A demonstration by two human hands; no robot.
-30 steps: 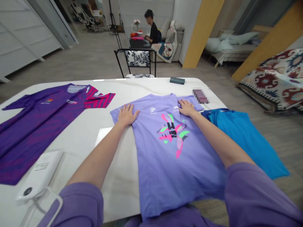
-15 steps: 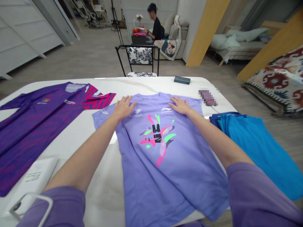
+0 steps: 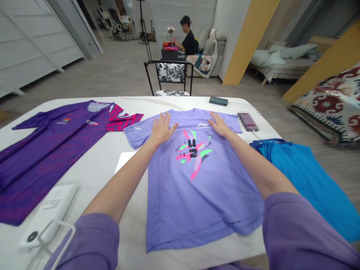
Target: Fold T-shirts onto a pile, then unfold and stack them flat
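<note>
Just left of the left hand's [image 3: 162, 129] fingers, a purple-and-pink jersey [image 3: 62, 138] lies spread on the white bench [image 3: 132, 232]. That hand rests palm down, fingers fanned, gripping nothing, on a lavender T-shirt [image 3: 180, 198]. The shirt's long axis runs from between the two hands toward the bench's near edge; neither looks nearer to me, since both touch it. The right hand [image 3: 220, 126] lies flat, fingers slightly parted, grasping nothing; right of them sits a blue garment [image 3: 298, 165].

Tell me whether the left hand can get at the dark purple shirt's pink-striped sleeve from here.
Probably yes: the left hand rests open on the lavender shirt, the pink-striped sleeve lies close by on its left, and nothing upright seems to stand between them.
</note>
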